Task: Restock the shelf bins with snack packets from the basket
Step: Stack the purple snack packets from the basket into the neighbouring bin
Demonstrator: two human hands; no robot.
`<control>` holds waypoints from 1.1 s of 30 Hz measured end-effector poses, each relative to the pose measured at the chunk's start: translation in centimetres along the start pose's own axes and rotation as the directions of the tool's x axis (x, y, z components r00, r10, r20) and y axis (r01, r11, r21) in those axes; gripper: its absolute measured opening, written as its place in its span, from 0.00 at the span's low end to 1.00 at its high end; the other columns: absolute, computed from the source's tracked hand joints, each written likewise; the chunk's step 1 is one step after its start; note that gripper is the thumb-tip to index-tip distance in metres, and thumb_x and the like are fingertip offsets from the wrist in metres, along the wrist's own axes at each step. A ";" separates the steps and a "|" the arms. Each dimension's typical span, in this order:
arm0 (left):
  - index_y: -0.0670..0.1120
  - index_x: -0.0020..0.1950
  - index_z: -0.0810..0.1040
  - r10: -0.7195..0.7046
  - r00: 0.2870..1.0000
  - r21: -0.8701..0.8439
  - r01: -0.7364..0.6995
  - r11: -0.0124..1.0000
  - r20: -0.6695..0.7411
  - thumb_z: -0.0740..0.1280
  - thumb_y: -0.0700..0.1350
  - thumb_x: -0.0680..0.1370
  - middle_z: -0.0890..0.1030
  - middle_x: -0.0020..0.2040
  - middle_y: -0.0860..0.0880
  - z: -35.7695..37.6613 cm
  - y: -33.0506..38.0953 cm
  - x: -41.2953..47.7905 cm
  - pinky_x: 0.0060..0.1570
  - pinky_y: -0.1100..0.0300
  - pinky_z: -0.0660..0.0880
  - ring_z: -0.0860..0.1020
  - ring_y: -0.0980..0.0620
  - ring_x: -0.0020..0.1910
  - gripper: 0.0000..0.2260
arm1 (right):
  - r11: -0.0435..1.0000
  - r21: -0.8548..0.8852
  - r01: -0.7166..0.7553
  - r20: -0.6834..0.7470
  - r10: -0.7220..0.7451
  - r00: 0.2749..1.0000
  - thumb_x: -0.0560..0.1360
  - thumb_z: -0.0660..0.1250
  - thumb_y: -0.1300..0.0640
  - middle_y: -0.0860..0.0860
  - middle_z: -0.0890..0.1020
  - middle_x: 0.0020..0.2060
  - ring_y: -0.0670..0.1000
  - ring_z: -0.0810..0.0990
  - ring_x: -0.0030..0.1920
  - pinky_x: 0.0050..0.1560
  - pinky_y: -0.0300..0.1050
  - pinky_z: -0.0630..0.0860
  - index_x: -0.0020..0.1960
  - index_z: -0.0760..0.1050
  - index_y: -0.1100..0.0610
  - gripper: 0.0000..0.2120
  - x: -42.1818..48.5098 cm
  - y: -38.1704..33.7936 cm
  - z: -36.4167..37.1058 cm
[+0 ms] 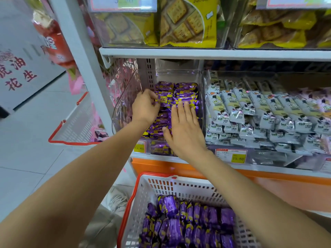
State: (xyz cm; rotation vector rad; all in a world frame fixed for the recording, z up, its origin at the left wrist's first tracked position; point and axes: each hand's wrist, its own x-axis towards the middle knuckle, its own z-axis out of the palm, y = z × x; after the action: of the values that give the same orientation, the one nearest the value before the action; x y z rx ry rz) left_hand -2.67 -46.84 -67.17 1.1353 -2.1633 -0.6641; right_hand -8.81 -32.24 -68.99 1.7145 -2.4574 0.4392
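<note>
A clear plastic shelf bin (179,76) on the middle shelf holds several purple-and-yellow snack packets (186,90). My left hand (145,106) is inside the bin at its left side, fingers pinched on a purple packet (163,101). My right hand (184,129) lies flat with fingers spread on top of the packets in the bin. Below, a white basket with a red rim (154,187) holds several more purple packets (188,222).
To the right, a neighbouring bin (268,111) is full of grey-white snack bars. The shelf above carries bins of yellow cracker packs (182,24). A second white, red-rimmed basket (75,126) stands left of the shelf upright. Orange shelf base (268,183) sits behind the basket.
</note>
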 end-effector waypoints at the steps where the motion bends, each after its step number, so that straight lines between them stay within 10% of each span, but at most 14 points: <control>1: 0.47 0.49 0.77 0.040 0.999 -0.021 -0.040 0.999 -0.023 0.66 0.37 0.73 0.79 0.49 0.48 -0.6 0.0 -1.0 0.53 0.52 0.75 0.78 0.49 0.46 0.08 | 0.998 0.053 0.035 -0.052 -0.033 0.998 0.80 0.55 0.46 0.64 0.54 0.77 0.62 0.48 0.78 0.77 0.57 0.44 0.77 0.53 0.65 0.33 -0.2 0.0 -0.2; 6: 0.45 0.50 0.77 0.208 0.964 -0.088 -0.225 0.970 -0.165 0.62 0.35 0.72 0.77 0.47 0.48 -3.3 0.5 -7.8 0.47 0.54 0.73 0.72 0.57 0.39 0.10 | 0.927 0.218 0.306 -0.341 -0.221 0.914 0.76 0.57 0.55 0.58 0.77 0.61 0.59 0.74 0.62 0.62 0.54 0.72 0.63 0.76 0.62 0.20 -3.5 0.4 -1.7; 10: 0.43 0.55 0.74 0.267 0.944 -0.127 -0.294 0.947 -0.193 0.59 0.38 0.72 0.75 0.51 0.47 -3.0 0.1 -13.6 0.44 0.54 0.72 0.73 0.53 0.40 0.13 | 0.878 0.236 0.417 -0.378 -0.312 0.871 0.74 0.58 0.61 0.54 0.78 0.44 0.55 0.78 0.43 0.41 0.47 0.74 0.47 0.79 0.60 0.11 -8.8 1.6 -1.2; 14: 0.46 0.54 0.75 0.223 0.973 -0.052 -0.226 0.973 -0.052 0.62 0.38 0.72 0.75 0.47 0.49 0.1 -1.5 -19.1 0.41 0.54 0.71 0.75 0.50 0.39 0.11 | 0.932 0.296 0.211 -0.085 -0.195 0.977 0.74 0.58 0.58 0.49 0.81 0.43 0.53 0.80 0.41 0.38 0.45 0.75 0.47 0.80 0.55 0.12 -14.0 3.9 2.3; 17: 0.47 0.55 0.77 0.066 0.946 0.079 -0.096 0.992 0.319 0.64 0.39 0.75 0.79 0.50 0.47 3.8 -4.2 -23.3 0.45 0.54 0.74 0.79 0.47 0.45 0.10 | 0.969 0.245 0.011 0.252 -0.074 0.965 0.77 0.61 0.58 0.50 0.82 0.51 0.52 0.81 0.49 0.49 0.48 0.77 0.54 0.79 0.54 0.10 -16.9 6.2 6.1; 20: 0.45 0.62 0.75 -0.155 0.745 0.256 -0.022 0.966 0.649 0.63 0.41 0.78 0.78 0.57 0.42 7.0 -7.4 -26.8 0.53 0.54 0.74 0.78 0.43 0.55 0.12 | 0.973 0.153 -0.174 0.559 0.060 0.827 0.79 0.61 0.56 0.54 0.79 0.56 0.54 0.78 0.54 0.54 0.50 0.76 0.60 0.75 0.55 0.11 -19.4 8.5 10.0; 25: 0.47 0.73 0.66 -0.387 0.469 0.424 0.030 0.905 0.794 0.64 0.47 0.80 0.70 0.67 0.40 11.1 -12.1 -30.0 0.60 0.54 0.70 0.72 0.40 0.64 0.22 | 0.910 0.050 -0.412 0.826 0.194 0.529 0.80 0.61 0.54 0.59 0.74 0.62 0.60 0.76 0.61 0.56 0.49 0.74 0.66 0.68 0.62 0.17 -22.4 10.6 14.8; 33: 0.41 0.75 0.60 -0.555 0.400 0.430 0.363 0.827 0.730 0.65 0.48 0.79 0.71 0.68 0.39 15.9 -16.7 -30.3 0.60 0.53 0.70 0.71 0.39 0.66 0.28 | 0.682 0.067 -0.728 0.907 0.262 0.329 0.80 0.61 0.56 0.58 0.69 0.70 0.56 0.74 0.64 0.59 0.47 0.73 0.76 0.58 0.61 0.27 -24.6 9.9 19.3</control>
State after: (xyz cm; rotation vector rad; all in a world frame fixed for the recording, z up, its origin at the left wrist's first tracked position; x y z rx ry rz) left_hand 9.01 -27.28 -97.59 1.8535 -2.7323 -1.5439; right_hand -7.95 -12.74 -95.30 1.3380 -4.0349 0.2617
